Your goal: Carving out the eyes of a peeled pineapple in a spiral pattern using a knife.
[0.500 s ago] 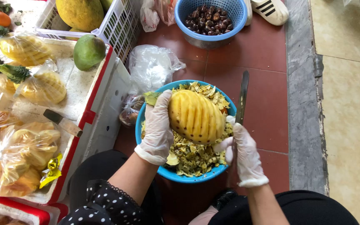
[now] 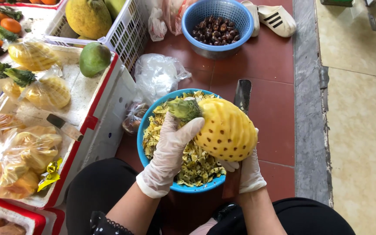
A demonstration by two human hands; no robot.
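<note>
We see that the peeled yellow pineapple has turned since half a second ago: the grooved, already carved side no longer faces us, and a smooth face dotted with brown eyes does instead, with the green crown stub now pointing up and to the left. The left hand, in a thin clear plastic glove, has shifted from the fruit's flank to its crown end, where the fingers close around the stub. The right hand, gloved the same way, has slipped beneath the fruit and is mostly hidden; it seems closed on the handle of the long dark-bladed knife, whose blade now shows its broad flat side behind the fruit rather than its thin edge.

The pineapple hangs over the round blue plastic bowl, heaped with yellow-green peel trimmings, on the red tiled floor. Further off stand a blue colander of dark brown nuts and a white sandal. To the left, a white foam box carries bagged peeled pineapples, a green mango and a small wooden-handled knife.
</note>
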